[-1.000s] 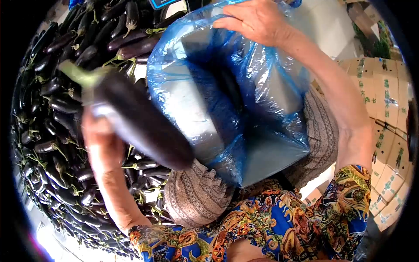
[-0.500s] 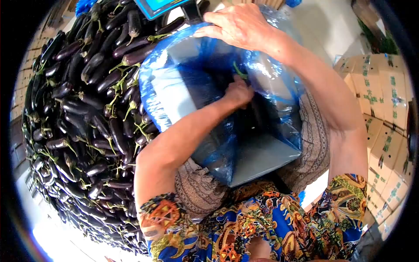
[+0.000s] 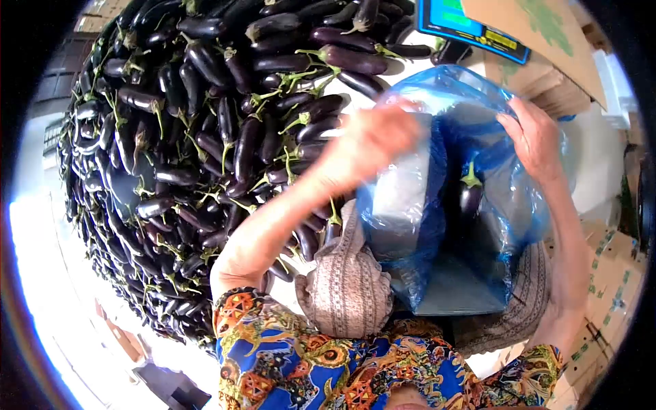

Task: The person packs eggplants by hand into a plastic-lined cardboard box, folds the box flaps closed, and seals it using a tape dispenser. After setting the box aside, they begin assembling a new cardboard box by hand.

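A blue plastic bag point(image 3: 540, 198) lines a box, its mouth facing up. Inside, a dark eggplant point(image 3: 470, 198) with a green stem is visible. My right hand point(image 3: 536, 133) pinches the bag's upper rim. My left hand point(image 3: 383, 137), smeared by motion, is over the bag's left edge, beside the heap of eggplants point(image 3: 239, 147); whether it holds anything is hidden by the blur.
A blue-framed display point(image 3: 471, 31) stands above the bag, next to a cardboard box point(image 3: 547, 31). Stacked cartons point(image 3: 608, 294) are at the lower right. My knee in patterned cloth point(image 3: 345, 290) is left of the bag.
My left hand has come out of the bag and moved to its left edge. My right hand is now at the bag's upper right. The view has shifted, and the eggplant inside shows more clearly.
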Action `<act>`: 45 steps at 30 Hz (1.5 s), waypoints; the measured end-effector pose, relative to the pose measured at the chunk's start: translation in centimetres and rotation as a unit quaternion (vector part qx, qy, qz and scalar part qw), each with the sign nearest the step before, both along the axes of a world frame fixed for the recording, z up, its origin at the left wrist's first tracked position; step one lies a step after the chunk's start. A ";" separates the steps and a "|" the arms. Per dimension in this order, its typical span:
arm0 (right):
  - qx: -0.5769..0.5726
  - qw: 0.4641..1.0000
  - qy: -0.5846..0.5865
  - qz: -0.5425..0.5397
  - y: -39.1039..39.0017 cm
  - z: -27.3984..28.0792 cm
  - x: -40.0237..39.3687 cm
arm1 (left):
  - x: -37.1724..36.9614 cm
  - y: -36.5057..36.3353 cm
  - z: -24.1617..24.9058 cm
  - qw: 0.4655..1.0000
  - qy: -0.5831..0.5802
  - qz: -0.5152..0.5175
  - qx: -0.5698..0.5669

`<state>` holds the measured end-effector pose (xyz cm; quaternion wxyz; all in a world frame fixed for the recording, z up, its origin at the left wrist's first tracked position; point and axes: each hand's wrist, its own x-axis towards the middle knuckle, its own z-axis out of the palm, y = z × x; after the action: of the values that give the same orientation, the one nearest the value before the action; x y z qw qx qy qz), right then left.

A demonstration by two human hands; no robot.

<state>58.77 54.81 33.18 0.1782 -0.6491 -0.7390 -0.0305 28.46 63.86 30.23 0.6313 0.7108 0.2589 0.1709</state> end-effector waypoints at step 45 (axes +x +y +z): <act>-0.420 0.837 0.349 0.041 -4.6 -1.7 -3.3 | -1.8 -2.9 7.5 0.972 0.212 -0.030 0.094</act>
<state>55.47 50.22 31.50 0.1358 -0.5983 -0.5959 0.5182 26.61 60.94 37.76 0.4977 0.7943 0.3477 0.0209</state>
